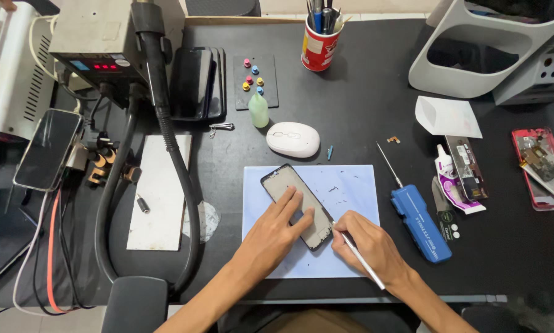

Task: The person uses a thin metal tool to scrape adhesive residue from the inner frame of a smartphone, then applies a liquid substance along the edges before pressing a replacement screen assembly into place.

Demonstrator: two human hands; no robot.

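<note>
left hand [271, 237] flat on rectangular phone frame [297, 205]; right hand [366, 245] grips thin tool [360, 258].

The phone frame [297, 206] lies on the work mat [351, 185], with the mouse [293, 139] just behind it. The electric screwdriver [420, 222] sits right of the mat, and the metal plate [160, 191] way off left.

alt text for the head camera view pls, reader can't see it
On a pale blue mat, the left hand presses down a phone frame while the right hand works a thin white tool at its edge. A blue electric screwdriver lies to the right.
</note>
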